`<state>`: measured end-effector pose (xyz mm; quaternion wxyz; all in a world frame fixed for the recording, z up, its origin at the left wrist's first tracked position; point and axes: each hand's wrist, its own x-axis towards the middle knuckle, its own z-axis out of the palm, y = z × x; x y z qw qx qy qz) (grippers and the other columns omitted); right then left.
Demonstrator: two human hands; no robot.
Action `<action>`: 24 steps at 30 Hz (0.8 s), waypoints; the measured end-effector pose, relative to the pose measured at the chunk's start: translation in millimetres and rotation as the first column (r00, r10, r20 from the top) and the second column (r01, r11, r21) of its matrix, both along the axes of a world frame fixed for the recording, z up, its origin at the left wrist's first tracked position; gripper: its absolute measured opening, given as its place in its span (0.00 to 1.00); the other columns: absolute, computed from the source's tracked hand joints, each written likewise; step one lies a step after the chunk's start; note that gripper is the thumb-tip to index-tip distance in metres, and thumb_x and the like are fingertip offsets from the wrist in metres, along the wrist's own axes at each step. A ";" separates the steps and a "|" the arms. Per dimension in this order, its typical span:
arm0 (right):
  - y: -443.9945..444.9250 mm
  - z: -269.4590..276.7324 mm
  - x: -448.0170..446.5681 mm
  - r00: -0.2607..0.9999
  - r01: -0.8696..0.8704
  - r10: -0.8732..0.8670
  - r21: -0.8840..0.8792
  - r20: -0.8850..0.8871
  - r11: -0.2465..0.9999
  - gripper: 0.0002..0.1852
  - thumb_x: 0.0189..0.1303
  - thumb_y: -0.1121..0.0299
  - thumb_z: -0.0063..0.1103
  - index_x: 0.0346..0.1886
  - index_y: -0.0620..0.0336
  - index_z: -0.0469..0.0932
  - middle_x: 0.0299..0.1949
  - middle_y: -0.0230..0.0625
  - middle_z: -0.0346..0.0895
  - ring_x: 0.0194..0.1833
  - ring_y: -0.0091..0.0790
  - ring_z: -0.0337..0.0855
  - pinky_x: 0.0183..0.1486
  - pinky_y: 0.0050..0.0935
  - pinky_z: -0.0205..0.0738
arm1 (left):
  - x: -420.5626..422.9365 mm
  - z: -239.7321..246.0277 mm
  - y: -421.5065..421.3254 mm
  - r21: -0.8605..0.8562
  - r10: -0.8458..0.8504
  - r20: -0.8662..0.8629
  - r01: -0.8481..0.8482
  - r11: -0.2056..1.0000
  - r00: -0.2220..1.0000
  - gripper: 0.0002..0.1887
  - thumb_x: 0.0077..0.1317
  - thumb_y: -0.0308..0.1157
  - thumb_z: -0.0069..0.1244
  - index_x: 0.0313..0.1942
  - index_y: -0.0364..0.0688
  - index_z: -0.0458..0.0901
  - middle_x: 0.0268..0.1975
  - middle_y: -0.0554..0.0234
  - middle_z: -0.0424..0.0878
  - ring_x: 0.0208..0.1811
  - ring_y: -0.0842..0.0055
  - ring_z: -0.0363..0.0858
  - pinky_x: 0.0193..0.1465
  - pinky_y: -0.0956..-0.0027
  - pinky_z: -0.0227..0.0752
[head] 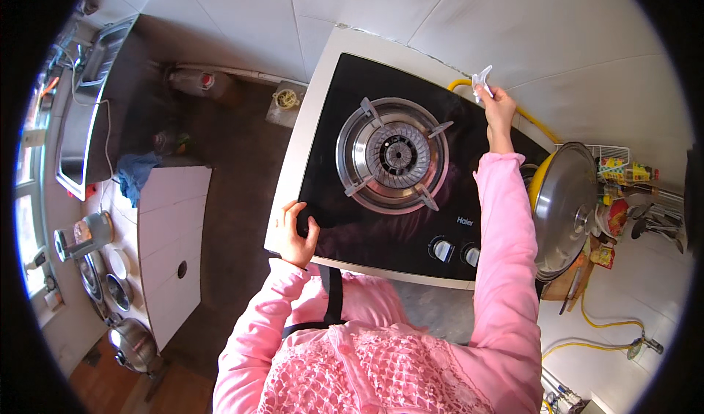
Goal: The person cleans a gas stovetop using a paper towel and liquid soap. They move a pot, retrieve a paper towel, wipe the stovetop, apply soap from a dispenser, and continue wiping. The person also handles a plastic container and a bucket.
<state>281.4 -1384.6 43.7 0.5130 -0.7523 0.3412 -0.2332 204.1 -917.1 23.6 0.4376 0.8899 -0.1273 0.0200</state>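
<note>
My right hand point(499, 111) pinches a crumpled white tissue or thin cloth point(482, 78). It reaches over the back right part of a black glass gas hob point(462, 128), close to the wall. Around the hob runs a pale countertop border point(294, 164). My left hand point(297, 238) rests at the front left corner, touching the hob with nothing held and its thumb apart from the fingers. Between the hands sits a round gas burner point(399, 154) with a steel ring and several pan supports. Two control knobs point(443, 249) show at the front; no flame is visible.
A large lidded pan point(561, 210) stands right of my right arm. Beyond it hang ladles and spatulas point(657, 219) near seasoning bottles point(627, 169). A yellow hose point(536, 121) runs behind the hob. Leftward, a tiled counter point(173, 238) bears bowls point(119, 292) and a blue cloth point(135, 175).
</note>
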 end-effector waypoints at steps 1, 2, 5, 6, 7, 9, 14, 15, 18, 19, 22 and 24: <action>3.8 3.3 -5.4 1.000 -0.016 0.015 0.122 0.007 0.992 0.08 0.56 0.70 0.65 0.38 0.60 0.81 0.32 0.28 0.80 0.30 0.21 0.77 0.33 0.19 0.67 | -0.4 -1.7 0.0 0.001 -0.002 0.001 0.002 1.000 1.000 0.16 0.54 0.23 0.52 0.45 0.36 0.75 0.46 0.49 0.76 0.48 0.58 0.77 0.53 0.66 0.69; 7.8 6.4 -10.4 0.999 -0.032 0.029 0.242 0.015 0.970 0.09 0.56 0.71 0.65 0.41 0.59 0.80 0.34 0.27 0.80 0.32 0.21 0.76 0.34 0.19 0.66 | -0.9 -3.3 -0.1 0.003 -0.005 0.001 0.005 1.000 1.000 0.16 0.55 0.23 0.52 0.45 0.36 0.75 0.47 0.49 0.76 0.48 0.58 0.77 0.53 0.66 0.69; 23.0 8.2 -24.0 0.987 -0.038 -0.039 0.454 0.158 0.890 0.13 0.55 0.68 0.65 0.44 0.57 0.79 0.39 0.27 0.78 0.38 0.21 0.75 0.37 0.19 0.64 | 1.6 -0.9 -0.1 0.005 -0.023 0.013 0.023 1.000 1.000 0.16 0.55 0.24 0.52 0.45 0.37 0.75 0.47 0.49 0.76 0.48 0.58 0.77 0.52 0.64 0.68; 24.9 7.9 -28.7 0.990 -0.044 -0.029 0.498 0.139 0.866 0.15 0.56 0.69 0.65 0.47 0.56 0.76 0.43 0.28 0.77 0.44 0.20 0.74 0.42 0.22 0.65 | 1.3 1.0 -0.3 0.010 -0.022 0.015 0.021 1.000 1.000 0.16 0.55 0.25 0.53 0.45 0.37 0.76 0.47 0.50 0.76 0.47 0.57 0.77 0.52 0.63 0.68; 26.6 7.3 -32.1 0.984 -0.033 -0.063 0.526 0.164 0.850 0.16 0.56 0.69 0.64 0.48 0.55 0.76 0.43 0.28 0.77 0.43 0.21 0.74 0.42 0.22 0.65 | 1.3 2.1 -0.5 0.015 -0.020 0.017 0.020 1.000 1.000 0.16 0.54 0.26 0.54 0.45 0.38 0.76 0.47 0.50 0.76 0.47 0.57 0.77 0.51 0.61 0.68; 31.2 5.0 -37.7 0.969 -0.014 -0.132 0.582 0.208 0.813 0.16 0.56 0.70 0.64 0.48 0.55 0.76 0.42 0.27 0.77 0.43 0.22 0.75 0.41 0.22 0.65 | 1.3 1.8 -0.8 -0.003 -0.019 0.001 0.019 1.000 1.000 0.16 0.55 0.26 0.54 0.46 0.38 0.76 0.47 0.50 0.76 0.47 0.57 0.76 0.52 0.62 0.67; 28.5 2.5 -57.9 0.892 -0.265 -0.130 0.735 0.432 0.624 0.16 0.61 0.76 0.53 0.54 0.60 0.70 0.48 0.35 0.75 0.47 0.31 0.77 0.44 0.30 0.75 | -1.1 -4.4 2.0 -0.011 -0.035 -0.006 0.035 0.999 0.999 0.17 0.55 0.27 0.54 0.46 0.39 0.76 0.48 0.50 0.75 0.49 0.57 0.75 0.53 0.61 0.66; 34.8 9.2 -58.1 0.883 -0.296 -0.121 0.739 0.453 0.605 0.16 0.61 0.76 0.53 0.54 0.60 0.71 0.48 0.36 0.75 0.47 0.31 0.77 0.44 0.30 0.75 | -0.4 -4.2 2.6 -0.007 -0.039 0.001 0.040 0.999 0.999 0.17 0.55 0.27 0.54 0.46 0.39 0.76 0.48 0.51 0.75 0.49 0.57 0.75 0.53 0.61 0.66; 57.6 29.8 -66.1 0.848 -0.389 -0.103 0.743 0.519 0.545 0.18 0.60 0.76 0.55 0.54 0.58 0.71 0.49 0.37 0.75 0.47 0.34 0.78 0.43 0.33 0.76 | -1.6 -9.4 3.9 -0.007 -0.052 0.012 0.052 0.999 0.999 0.17 0.55 0.27 0.54 0.46 0.39 0.75 0.49 0.50 0.75 0.49 0.57 0.75 0.53 0.61 0.66; 66.0 37.3 -68.9 0.839 -0.421 -0.086 0.741 0.537 0.523 0.18 0.59 0.77 0.54 0.54 0.57 0.71 0.49 0.37 0.76 0.48 0.35 0.78 0.43 0.35 0.76 | -0.3 -7.0 3.9 -0.006 -0.056 0.017 0.056 0.998 0.998 0.17 0.56 0.27 0.54 0.46 0.39 0.75 0.49 0.50 0.74 0.49 0.57 0.75 0.53 0.61 0.66; 100.3 60.1 -83.7 0.837 -0.446 -0.077 0.756 0.542 0.480 0.20 0.57 0.78 0.54 0.55 0.55 0.71 0.52 0.38 0.75 0.51 0.38 0.77 0.43 0.37 0.76 | 0.6 2.0 1.3 0.007 -0.068 0.020 0.068 0.998 0.997 0.17 0.56 0.27 0.53 0.47 0.39 0.75 0.49 0.51 0.74 0.49 0.57 0.75 0.52 0.60 0.67; 130.8 72.2 -92.6 0.818 -0.495 -0.053 0.749 0.572 0.441 0.23 0.56 0.78 0.54 0.57 0.57 0.70 0.53 0.38 0.75 0.53 0.40 0.77 0.47 0.39 0.75 | 2.1 0.1 2.6 -0.035 -0.073 0.012 0.073 0.997 0.997 0.16 0.57 0.27 0.52 0.47 0.38 0.74 0.48 0.49 0.74 0.49 0.55 0.75 0.53 0.62 0.67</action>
